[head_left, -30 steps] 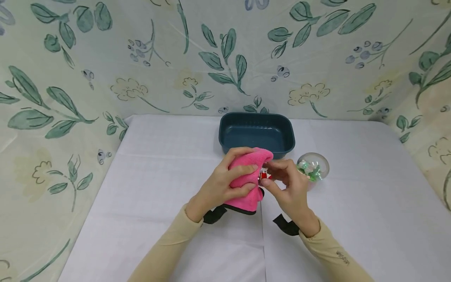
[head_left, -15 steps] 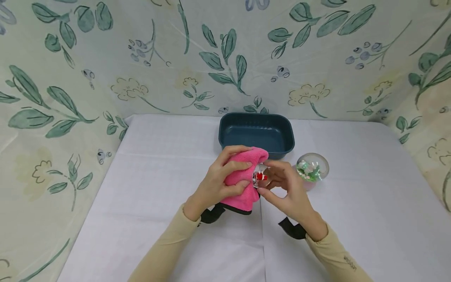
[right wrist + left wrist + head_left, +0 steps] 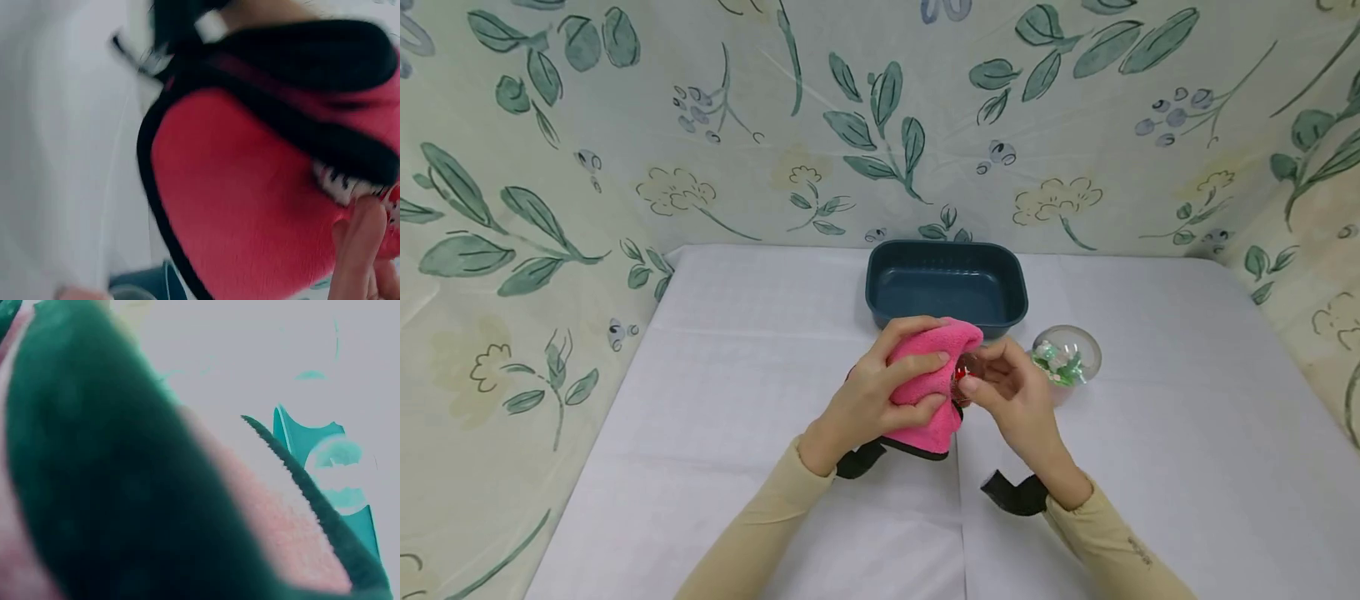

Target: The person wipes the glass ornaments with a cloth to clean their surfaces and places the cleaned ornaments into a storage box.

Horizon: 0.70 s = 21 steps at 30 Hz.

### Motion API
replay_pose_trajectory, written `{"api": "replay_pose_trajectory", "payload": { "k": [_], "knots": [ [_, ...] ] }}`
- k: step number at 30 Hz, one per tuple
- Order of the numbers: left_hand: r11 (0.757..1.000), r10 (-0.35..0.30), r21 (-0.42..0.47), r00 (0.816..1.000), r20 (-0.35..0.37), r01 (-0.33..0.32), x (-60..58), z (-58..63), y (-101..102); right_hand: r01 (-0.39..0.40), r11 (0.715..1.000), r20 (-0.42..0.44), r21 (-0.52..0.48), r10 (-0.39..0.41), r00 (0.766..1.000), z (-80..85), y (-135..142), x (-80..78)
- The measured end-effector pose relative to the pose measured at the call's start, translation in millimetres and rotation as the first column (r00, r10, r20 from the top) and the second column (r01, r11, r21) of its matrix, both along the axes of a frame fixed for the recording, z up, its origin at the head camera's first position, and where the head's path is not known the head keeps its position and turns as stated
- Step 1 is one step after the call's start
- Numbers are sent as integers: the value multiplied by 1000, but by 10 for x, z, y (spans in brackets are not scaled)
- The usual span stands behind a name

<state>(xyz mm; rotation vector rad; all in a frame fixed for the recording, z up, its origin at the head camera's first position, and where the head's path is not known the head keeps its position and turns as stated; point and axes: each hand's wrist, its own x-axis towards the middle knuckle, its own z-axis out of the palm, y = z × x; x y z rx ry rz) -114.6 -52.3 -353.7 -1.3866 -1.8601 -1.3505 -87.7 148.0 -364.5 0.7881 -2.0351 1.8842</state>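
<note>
My left hand [image 3: 861, 400] grips a pink cloth with black edging [image 3: 925, 429], which is folded round a small snow globe [image 3: 964, 367]. Red shows inside the clear dome where it pokes out of the cloth's right side. The fingers and thumb of my right hand [image 3: 1026, 408] pinch that exposed dome. Seen from the right wrist, the pink cloth [image 3: 244, 187] fills much of the view, and a white and red patterned part of the globe [image 3: 337, 184] peeks out below the black edging, by my fingers [image 3: 359, 250]. Cloth and left fingers hide most of the globe.
A dark blue rectangular basin [image 3: 946, 287] stands just behind the hands. To the right sits another snow globe [image 3: 1066, 357] with green and white flowers on a pink base. A white cloth [image 3: 737, 333] covers the table. A black strap [image 3: 1015, 493] hangs at the right wrist.
Both hands shift slightly left and then back right with the cloth and globe. Half a second ago more of the dome showed; now the right fingers cover more of it.
</note>
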Motion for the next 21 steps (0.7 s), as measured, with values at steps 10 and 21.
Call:
{"api": "replay_pose_trajectory", "payload": {
  "k": [10, 21],
  "knots": [
    [996, 3, 92, 993, 121, -14, -28, -11, -35, -66, 986, -20, 150, 70, 997, 52, 37, 16],
    [998, -41, 57, 996, 80, 37, -36, 0, -5, 117, 975, -398, 190, -32, 917, 21, 34, -48]
  ]
}}
